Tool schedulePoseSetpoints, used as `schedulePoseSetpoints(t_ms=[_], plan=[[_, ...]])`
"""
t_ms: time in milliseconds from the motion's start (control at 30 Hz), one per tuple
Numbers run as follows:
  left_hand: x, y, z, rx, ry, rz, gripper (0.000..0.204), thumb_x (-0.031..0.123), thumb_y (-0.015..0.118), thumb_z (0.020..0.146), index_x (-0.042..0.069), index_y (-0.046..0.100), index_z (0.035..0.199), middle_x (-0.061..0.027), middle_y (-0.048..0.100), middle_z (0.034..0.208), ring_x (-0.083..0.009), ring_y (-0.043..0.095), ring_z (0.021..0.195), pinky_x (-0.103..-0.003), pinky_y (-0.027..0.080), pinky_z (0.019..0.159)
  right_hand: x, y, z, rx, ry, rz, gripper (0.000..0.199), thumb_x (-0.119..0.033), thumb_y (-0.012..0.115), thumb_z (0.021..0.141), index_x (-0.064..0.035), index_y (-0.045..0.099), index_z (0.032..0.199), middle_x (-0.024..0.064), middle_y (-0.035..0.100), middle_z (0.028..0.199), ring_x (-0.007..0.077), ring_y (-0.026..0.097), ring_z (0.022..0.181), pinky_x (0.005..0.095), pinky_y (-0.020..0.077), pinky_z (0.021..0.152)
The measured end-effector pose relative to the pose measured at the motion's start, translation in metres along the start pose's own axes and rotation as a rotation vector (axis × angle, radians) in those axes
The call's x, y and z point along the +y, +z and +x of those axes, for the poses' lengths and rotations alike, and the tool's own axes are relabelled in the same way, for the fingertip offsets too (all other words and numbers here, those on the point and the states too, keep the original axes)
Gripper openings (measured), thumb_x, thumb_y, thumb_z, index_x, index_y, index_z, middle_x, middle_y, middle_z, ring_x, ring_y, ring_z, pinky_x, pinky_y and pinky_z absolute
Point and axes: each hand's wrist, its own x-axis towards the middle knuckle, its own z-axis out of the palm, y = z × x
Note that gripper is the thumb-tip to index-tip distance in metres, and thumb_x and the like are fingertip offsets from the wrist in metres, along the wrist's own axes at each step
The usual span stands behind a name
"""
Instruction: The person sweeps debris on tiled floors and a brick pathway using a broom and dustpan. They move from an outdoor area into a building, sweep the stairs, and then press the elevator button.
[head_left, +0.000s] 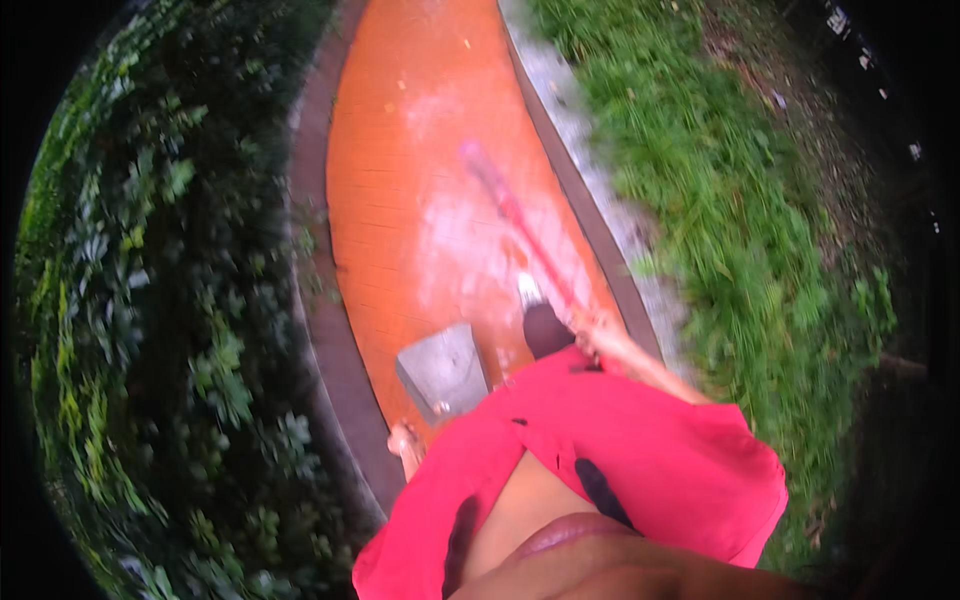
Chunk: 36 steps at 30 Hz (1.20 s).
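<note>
My right hand is closed round the near end of a long pinkish-red stick. The stick slants forward and to the left over the path, and its pale far end is too blurred to name. Low on the left, my left hand looks curled; what it grips, if anything, is hidden. Just ahead of that hand is a grey, box-like scoop with a flat face. Whether the hand is joined to the scoop by a handle cannot be seen.
An orange paved path with a wet-looking shine runs ahead between a dark left kerb and a pale right kerb. Dense leafy shrubs border the left, grass the right. My shoe shows below the stick.
</note>
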Motion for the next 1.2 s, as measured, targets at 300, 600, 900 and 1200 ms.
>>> schedulePoseSetpoints(t_ms=[300, 600, 900, 1200], plan=[[0.253, 0.23, -0.047, -0.026, 0.034, -0.147, 0.015, 0.003, 0.057, 0.066, 0.004, 0.049, 0.053, -0.004, 0.041, 0.041, -0.0146, 0.037, 0.03, -0.028, 0.025, 0.028, -0.245, 0.052, 0.194, -0.674, -0.227, -0.432, 0.024, -0.024, 0.062, 0.081, -0.0023, 0.061, 0.09, -0.0004, 0.056, 0.071, 0.0072, 0.052, 0.064, 0.0241, 0.041, 0.058], [0.414, 0.5, 0.049, -0.108, 0.069, 0.004, 0.016, 0.013, 0.057, 0.07, 0.005, 0.052, 0.057, -0.0039, 0.047, 0.047, -0.0142, 0.041, 0.037, -0.028, 0.032, 0.036, -0.486, 0.038, 0.404, -0.326, -0.097, -0.203, 0.016, -0.017, 0.061, 0.079, -0.0018, 0.061, 0.084, -0.0004, 0.053, 0.06, 0.0048, 0.046, 0.047, 0.0193, 0.0343, 0.043], [0.64, 0.758, 0.038, -0.099, 0.062, -0.084, 0.021, 0.002, 0.059, 0.065, 0.004, 0.046, 0.049, -0.0046, 0.042, 0.04, -0.0126, 0.037, 0.032, -0.027, 0.024, 0.03, -0.736, -0.052, 0.539, 0.103, -0.105, 0.257, 0.011, -0.018, 0.055, 0.082, -0.0085, 0.051, 0.078, -0.002, 0.045, 0.053, 0.0048, 0.04, 0.038, 0.0207, 0.0292, 0.03], [0.826, 0.998, 0.016, -0.091, 0.116, 0.084, 0.016, 0.012, 0.058, 0.069, 0.003, 0.052, 0.057, -0.0059, 0.047, 0.049, -0.016, 0.041, 0.039, -0.029, 0.032, 0.036, -0.97, -0.047, 0.775, -0.305, -0.146, 0.014, 0.018, -0.022, 0.057, 0.082, -0.0041, 0.058, 0.078, -0.0003, 0.053, 0.06, 0.0045, 0.047, 0.048, 0.0199, 0.0371, 0.044]])
